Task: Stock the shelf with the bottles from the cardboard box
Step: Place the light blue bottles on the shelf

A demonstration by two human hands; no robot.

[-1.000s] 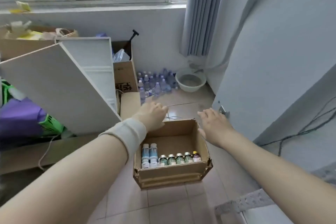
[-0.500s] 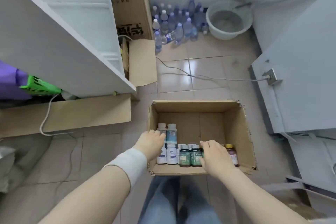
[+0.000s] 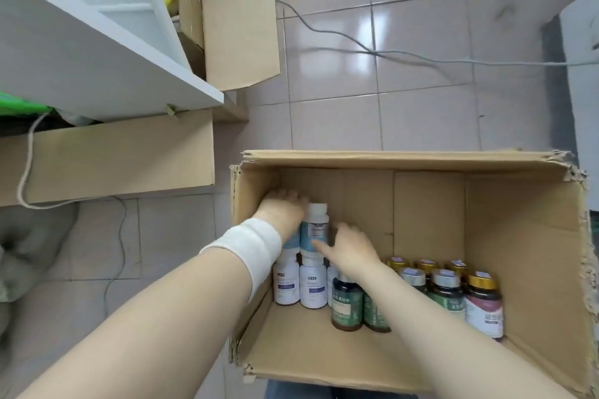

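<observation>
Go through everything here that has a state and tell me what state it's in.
cardboard box, open at the top, rim torn.
blue-label bottle, upright, capped.
left hand, over a second blue-label bottle, grip unclear.
right hand, thumb on the blue-label bottle, grip unclear.
white bottles, upright, capped.
green bottles, upright, capped.
gold-capped bottle, upright, capped.

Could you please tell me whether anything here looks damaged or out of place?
The box has a torn, ragged rim, worst at its far right corner and down the right wall. A cable trails loose across the floor. The bottles stand upright.
</observation>
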